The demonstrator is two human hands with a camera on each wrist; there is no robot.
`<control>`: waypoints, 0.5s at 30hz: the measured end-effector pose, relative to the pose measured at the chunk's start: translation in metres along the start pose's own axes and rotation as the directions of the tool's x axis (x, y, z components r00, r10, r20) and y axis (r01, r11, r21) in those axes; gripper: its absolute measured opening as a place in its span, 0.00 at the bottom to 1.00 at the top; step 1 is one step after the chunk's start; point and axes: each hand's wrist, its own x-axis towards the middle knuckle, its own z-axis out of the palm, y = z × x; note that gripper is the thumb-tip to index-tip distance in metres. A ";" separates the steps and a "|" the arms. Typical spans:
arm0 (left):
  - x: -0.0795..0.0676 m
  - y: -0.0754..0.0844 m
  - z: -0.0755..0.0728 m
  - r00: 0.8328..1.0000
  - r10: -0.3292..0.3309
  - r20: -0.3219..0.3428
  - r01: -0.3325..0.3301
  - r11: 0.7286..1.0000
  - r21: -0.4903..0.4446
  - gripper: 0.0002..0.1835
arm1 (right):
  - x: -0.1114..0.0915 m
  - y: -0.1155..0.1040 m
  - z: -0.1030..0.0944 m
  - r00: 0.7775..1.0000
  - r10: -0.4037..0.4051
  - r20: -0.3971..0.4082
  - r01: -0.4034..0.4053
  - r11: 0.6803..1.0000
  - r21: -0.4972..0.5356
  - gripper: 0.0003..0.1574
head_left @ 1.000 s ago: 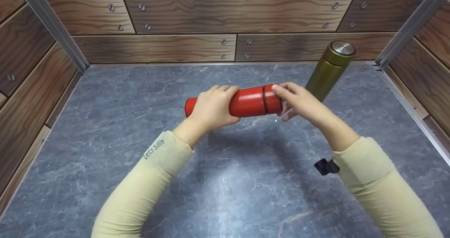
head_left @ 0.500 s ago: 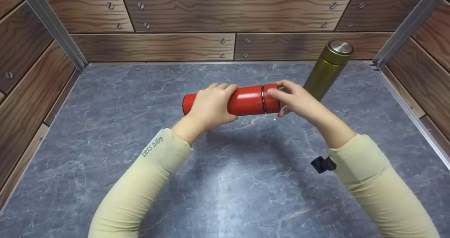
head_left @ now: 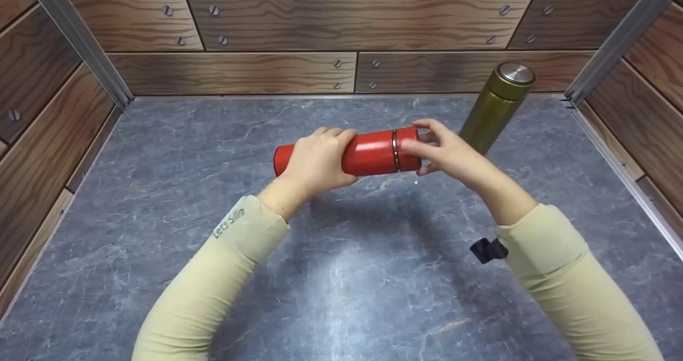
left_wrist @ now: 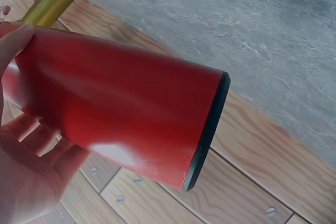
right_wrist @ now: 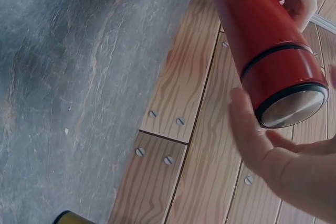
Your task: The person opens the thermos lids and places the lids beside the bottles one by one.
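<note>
A red thermos flask lies nearly level in the air above the table, its lid end to the right. My left hand grips its body from above, the thumb on the near side; in the left wrist view the fingers curl under it and its dark-edged base points away. My right hand is spread loosely around the red lid, the thumb along its side. A shiny band shows between lid and body. The lid's silver top faces the right palm in the right wrist view.
A golden-green thermos flask with a silver-topped lid stands upright at the back right, just behind my right hand. Wood-patterned walls with metal corner rails enclose the grey marbled table. A tiny white speck lies on the table below the lid.
The red flask and both hands have shifted slightly left. My right fingers have spread and moved around the lid, and the band below it now looks brighter.
</note>
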 end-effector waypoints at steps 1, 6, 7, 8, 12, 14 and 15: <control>0.000 0.000 0.000 1.000 -0.001 0.000 0.001 1.000 0.000 0.35 | 0.000 0.000 0.000 1.000 0.009 -0.001 -0.009 1.000 0.003 0.41; 0.000 0.001 -0.001 1.000 0.011 -0.002 -0.011 1.000 0.005 0.35 | 0.002 0.001 0.000 1.000 0.015 -0.011 -0.015 1.000 0.018 0.35; 0.001 0.001 -0.001 1.000 0.013 -0.004 -0.013 1.000 0.007 0.35 | 0.002 0.001 0.000 1.000 0.012 -0.008 -0.012 1.000 0.027 0.35; 0.001 0.001 -0.001 1.000 0.013 -0.004 -0.013 1.000 0.008 0.35 | 0.001 0.001 0.000 1.000 0.013 -0.001 -0.013 0.999 0.035 0.36; 0.001 0.000 0.000 1.000 0.006 -0.001 -0.006 1.000 0.011 0.36 | 0.002 0.002 0.000 1.000 0.029 0.004 -0.029 0.999 0.043 0.40; 0.001 0.000 0.000 1.000 0.003 0.001 -0.003 1.000 0.006 0.36 | 0.002 0.002 0.000 0.999 0.038 -0.003 -0.038 0.999 0.032 0.40; 0.001 0.000 0.000 1.000 0.003 0.001 -0.003 1.000 0.005 0.36 | 0.002 0.002 0.000 0.999 0.035 -0.007 -0.035 0.999 0.027 0.39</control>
